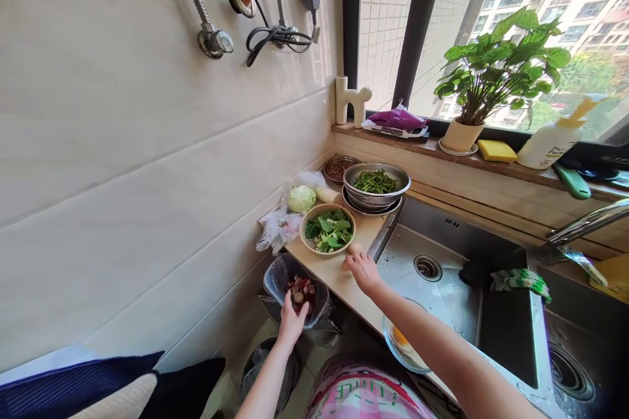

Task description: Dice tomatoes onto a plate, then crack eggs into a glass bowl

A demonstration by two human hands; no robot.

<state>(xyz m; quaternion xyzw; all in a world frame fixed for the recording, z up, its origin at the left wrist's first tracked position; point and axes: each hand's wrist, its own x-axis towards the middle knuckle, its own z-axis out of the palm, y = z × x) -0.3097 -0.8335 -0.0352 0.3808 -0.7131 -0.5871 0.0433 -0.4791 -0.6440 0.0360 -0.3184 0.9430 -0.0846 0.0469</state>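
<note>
From the head cam I get a narrow kitchen corner: a big cream tiled wall [147, 144] on the left, a window [496, 26] ahead with a leafy potted plant [501, 59] on its wooden sill [491, 160]. Below that sits a stainless steel sink [442, 239], and a pale wooden counter [334, 278] runs between sink and wall.

On the counter: a steel bowl [361, 177] of chopped greens, stacked on a plate, and a bagged cabbage [302, 198]. Nearer me is a round woven basket [344, 211] of leafy greens [329, 230].

Below the counter edge is a bin with a clear plastic liner [289, 275], reddish scraps [301, 293] lying inside it. My left hand [292, 322] is right at the liner's mouth, fingers curled down, just beside the scraps; can't tell if it's holding any. My right hand [362, 273] rests on the counter edge, fingers loosely spread, holding nothing, just beside the basket.

Scraps look light, soft, likely damp, so I'd pinch them in small bunches. The basket looks light too; I'd take it by the rim, two-handed, since the leaves could slide.
</note>
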